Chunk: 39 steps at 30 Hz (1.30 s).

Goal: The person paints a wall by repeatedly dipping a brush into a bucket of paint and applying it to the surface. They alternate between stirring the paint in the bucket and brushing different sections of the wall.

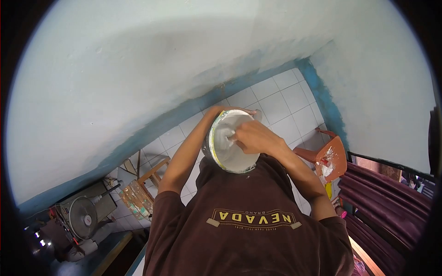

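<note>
A white-rimmed bucket is tilted toward me against my front, and pale whitish paint coats its inner wall. Around its far side wraps my left arm, and my left hand grips the bucket near the far rim. My right hand reaches over the right rim into the bucket, its fingers closed and slightly smeared by motion. Whatever those fingers hold is hidden, with a pale blurred shape beside them. Yellow and white paint marks run along the rim.
A whitish wall with a blue lower band stands ahead above white floor tiles. On the right is a brown plastic chair with white stains, near purple curtains. A fan and a paint-splattered wooden stool are at left.
</note>
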Motion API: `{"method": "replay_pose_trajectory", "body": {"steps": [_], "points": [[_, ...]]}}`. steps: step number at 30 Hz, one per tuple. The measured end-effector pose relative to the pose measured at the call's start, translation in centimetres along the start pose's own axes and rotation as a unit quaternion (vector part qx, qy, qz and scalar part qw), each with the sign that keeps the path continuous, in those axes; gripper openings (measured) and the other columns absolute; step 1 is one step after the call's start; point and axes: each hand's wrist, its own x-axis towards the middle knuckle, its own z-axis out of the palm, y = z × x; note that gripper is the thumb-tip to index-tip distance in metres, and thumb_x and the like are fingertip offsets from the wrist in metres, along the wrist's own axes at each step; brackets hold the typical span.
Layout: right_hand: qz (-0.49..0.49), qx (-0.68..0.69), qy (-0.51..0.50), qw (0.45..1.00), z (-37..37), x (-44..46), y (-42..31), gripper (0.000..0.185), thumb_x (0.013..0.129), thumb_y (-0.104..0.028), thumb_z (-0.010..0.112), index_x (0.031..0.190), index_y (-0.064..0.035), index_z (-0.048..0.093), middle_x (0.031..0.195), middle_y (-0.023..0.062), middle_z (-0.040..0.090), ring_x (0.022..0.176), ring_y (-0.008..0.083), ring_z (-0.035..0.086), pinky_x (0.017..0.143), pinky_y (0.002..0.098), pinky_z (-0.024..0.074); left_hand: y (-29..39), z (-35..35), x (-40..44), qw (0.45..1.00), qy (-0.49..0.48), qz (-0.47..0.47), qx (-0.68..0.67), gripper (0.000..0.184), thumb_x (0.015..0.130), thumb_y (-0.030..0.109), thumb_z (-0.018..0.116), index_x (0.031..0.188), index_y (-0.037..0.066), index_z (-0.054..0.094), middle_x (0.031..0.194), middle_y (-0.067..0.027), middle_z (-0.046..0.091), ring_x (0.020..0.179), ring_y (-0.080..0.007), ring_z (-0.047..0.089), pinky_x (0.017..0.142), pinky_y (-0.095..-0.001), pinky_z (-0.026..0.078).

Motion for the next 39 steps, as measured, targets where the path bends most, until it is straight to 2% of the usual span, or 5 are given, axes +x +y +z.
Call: {"method": "replay_pose_trajectory", "body": {"steps": [22,24,29,36,39], "points": [[0.023,-0.037,-0.025,0.999,2.3,-1.2,-0.7,0.022,0.088,-0.015,0.066,0.106,-0.006,0.075,0.073,0.0182,0.068,0.074,0.0408,0.068,0.069,0.0485,0.0546,-0.3,0.0,0.7,0.999,0.025,0.018,-0.029,0.044,0.102,0.025,0.06,0.144,0.011,0.056,0.139,-0.0049,0.06,0.12,-0.0142,0.06,0.101,-0.0328,0.05],[-0.02,0.054,-0.078,0.995,0.6,-2.5,-0.5,0.013,0.085,-0.012,0.066,0.089,-0.0035,0.076,0.074,0.0208,0.069,0.074,0.0406,0.07,0.071,0.0496,0.056,-0.4,-0.1,0.5,0.999,0.026,0.021,-0.024,0.043,0.102,0.025,0.061,0.143,0.011,0.057,0.139,-0.0049,0.06,0.119,-0.0141,0.061,0.101,-0.0328,0.05],[0.017,0.026,0.077,0.997,-0.2,-1.1,-0.2,0.026,0.087,-0.013,0.065,0.11,-0.0059,0.074,0.071,0.0175,0.067,0.073,0.0383,0.069,0.067,0.051,0.0533,-0.5,0.0,0.9,0.999,0.021,0.022,-0.028,0.043,0.102,0.025,0.061,0.143,0.011,0.057,0.138,-0.0049,0.061,0.119,-0.0141,0.061,0.101,-0.0329,0.05],[-0.04,0.049,-0.091,0.994,-0.9,-1.8,-0.2,0.033,0.085,-0.011,0.066,0.117,-0.0043,0.071,0.082,0.0186,0.07,0.074,0.0386,0.069,0.068,0.0477,0.0533,-0.6,-0.3,1.3,1.0,-0.005,-0.008,-0.012,0.042,0.102,0.026,0.061,0.142,0.011,0.058,0.137,-0.0048,0.062,0.118,-0.014,0.061,0.1,-0.0329,0.051],[-0.005,0.05,-0.016,0.999,-1.1,-1.1,-0.3,0.033,0.086,-0.011,0.066,0.118,-0.0036,0.071,0.082,0.0188,0.069,0.074,0.0392,0.069,0.068,0.0485,0.0528,-0.7,-0.3,1.3,1.0,-0.005,-0.004,-0.02,0.042,0.102,0.026,0.061,0.142,0.011,0.058,0.136,-0.0048,0.062,0.117,-0.014,0.062,0.1,-0.0329,0.051]]}}
